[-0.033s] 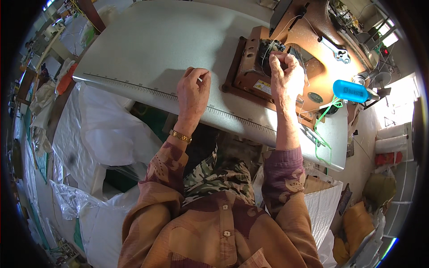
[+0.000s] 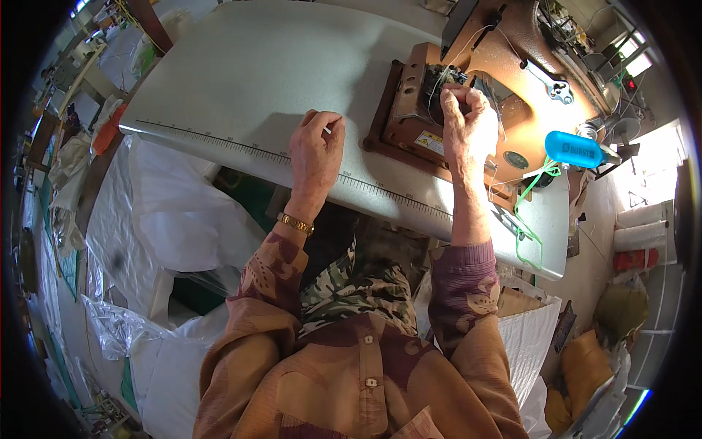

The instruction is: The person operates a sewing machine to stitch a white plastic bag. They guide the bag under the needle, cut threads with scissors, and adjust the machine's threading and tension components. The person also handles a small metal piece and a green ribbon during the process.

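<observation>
My right hand [image 2: 469, 132] is over the brown sewing machine [image 2: 417, 95], thumb and forefinger pinched together at its dark metal mechanism [image 2: 439, 75]. A thin pale thread [image 2: 463, 50] drops from above toward these fingertips; whether they grip it is too small to tell. My left hand [image 2: 318, 150], with a gold watch [image 2: 295, 223] on the wrist, is closed with curled fingers over the front edge of the grey table [image 2: 241, 66]. Whatever might be between its fingers is hidden. A printed ruler [image 2: 256, 151] runs along that edge beside it.
Right of my right hand are a blue cylinder [image 2: 573, 149], a green cord [image 2: 523, 208] and a metal wrench-like part [image 2: 552, 84] on the machine. White sheeting [image 2: 183, 212] hangs below the table at left. A white sack [image 2: 528, 344] stands by my right arm.
</observation>
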{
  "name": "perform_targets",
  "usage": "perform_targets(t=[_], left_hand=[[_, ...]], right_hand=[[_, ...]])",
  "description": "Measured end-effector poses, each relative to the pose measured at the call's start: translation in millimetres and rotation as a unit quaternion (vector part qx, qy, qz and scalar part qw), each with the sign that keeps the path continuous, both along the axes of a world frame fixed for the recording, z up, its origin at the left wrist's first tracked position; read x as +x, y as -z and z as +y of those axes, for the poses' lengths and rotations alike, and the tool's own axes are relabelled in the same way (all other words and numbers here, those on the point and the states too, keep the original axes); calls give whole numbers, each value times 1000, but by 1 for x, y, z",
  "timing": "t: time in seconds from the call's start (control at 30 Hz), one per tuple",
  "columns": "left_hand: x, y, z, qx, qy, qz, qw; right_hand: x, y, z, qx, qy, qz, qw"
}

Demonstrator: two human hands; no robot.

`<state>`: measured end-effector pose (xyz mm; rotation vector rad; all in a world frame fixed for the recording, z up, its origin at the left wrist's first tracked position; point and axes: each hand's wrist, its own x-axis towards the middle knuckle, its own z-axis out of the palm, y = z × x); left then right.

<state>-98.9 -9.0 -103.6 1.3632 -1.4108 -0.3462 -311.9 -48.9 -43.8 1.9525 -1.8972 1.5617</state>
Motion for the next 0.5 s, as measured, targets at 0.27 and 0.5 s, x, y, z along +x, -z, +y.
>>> perform_targets(t=[0.27, 0.5], left_hand=[[-1, 0, 0, -16, -4, 9, 1000], [-2, 1, -1, -25, 2, 13, 1000]], right_hand=[[6, -13, 4, 47, 29, 10, 998], [-4, -3, -9, 34, 66, 57, 996]])
